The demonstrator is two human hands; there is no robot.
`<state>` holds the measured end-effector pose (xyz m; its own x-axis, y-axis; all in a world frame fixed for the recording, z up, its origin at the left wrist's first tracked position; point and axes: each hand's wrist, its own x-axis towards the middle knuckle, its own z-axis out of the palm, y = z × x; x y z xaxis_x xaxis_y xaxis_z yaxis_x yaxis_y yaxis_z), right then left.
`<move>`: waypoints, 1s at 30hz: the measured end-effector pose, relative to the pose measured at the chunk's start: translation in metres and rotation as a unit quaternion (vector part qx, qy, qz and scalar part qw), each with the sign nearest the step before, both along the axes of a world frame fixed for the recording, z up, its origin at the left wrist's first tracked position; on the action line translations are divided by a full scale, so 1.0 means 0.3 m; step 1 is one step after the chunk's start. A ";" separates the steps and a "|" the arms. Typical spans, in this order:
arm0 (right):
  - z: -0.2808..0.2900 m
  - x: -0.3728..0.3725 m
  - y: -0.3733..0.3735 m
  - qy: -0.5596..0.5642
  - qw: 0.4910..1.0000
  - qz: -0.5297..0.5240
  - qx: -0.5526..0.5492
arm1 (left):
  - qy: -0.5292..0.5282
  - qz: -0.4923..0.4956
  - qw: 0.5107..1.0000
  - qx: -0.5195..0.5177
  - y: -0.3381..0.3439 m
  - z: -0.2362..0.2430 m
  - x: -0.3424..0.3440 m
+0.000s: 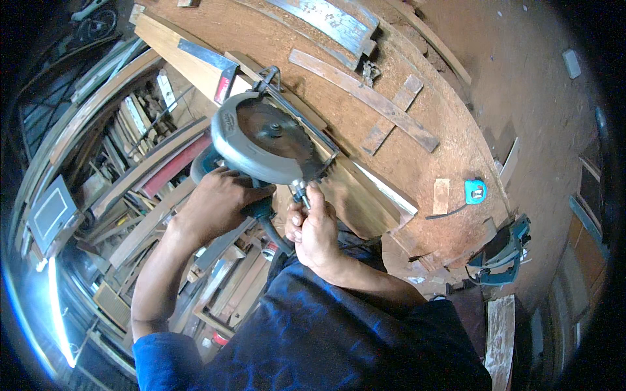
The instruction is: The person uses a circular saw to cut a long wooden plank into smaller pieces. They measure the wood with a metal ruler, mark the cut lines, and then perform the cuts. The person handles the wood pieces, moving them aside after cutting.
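A circular saw (251, 146) with a grey guard and a teal body is tilted on the bench so that its toothed blade (274, 130) faces up. My left hand (218, 203) is closed round the teal body, below the guard. At the guard's near edge, my right hand (316, 228) pinches a small metal fitting (300, 193) between thumb and fingers. Whether the fitting is attached to the saw I cannot tell. Beside the saw lie a pale wooden plank (163, 49) and a try square (207, 57) with a red-marked handle.
On the dusty workbench (450, 146) lie crossed wood strips (365, 94), a hand saw blade plate (329, 23), a small wood block (441, 195) and a teal tape measure (475, 191). A teal power tool (508, 254) is at the right edge. Stacked timber (130, 140) fills the left.
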<state>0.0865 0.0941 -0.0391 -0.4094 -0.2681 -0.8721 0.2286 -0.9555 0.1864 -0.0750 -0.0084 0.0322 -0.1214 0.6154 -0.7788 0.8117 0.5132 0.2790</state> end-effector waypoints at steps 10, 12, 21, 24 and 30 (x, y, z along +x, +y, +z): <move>0.148 0.009 -0.094 0.360 0.470 0.272 0.759 | 0.168 0.287 0.889 0.315 -0.297 0.138 0.259; 0.173 -0.077 -0.161 0.370 0.402 0.419 0.726 | 0.211 0.387 0.823 0.359 -0.388 0.114 0.335; 0.177 -0.241 -0.111 0.270 0.419 0.470 0.728 | 0.163 0.666 0.620 0.382 -0.695 -0.125 0.474; 0.381 -0.134 -0.038 0.318 0.451 0.391 0.736 | 0.080 0.737 0.551 0.383 -0.797 -0.291 0.408; 0.591 0.042 0.166 0.332 0.625 0.226 0.669 | -0.116 0.756 0.439 0.472 -0.786 -0.236 -0.006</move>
<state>0.0992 0.1440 0.1383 -0.9469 0.2995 -0.1169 0.1339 0.0367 -0.9903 -0.0769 -0.2443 -0.0385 -0.9313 0.0302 -0.3630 -0.3636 -0.0169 0.9314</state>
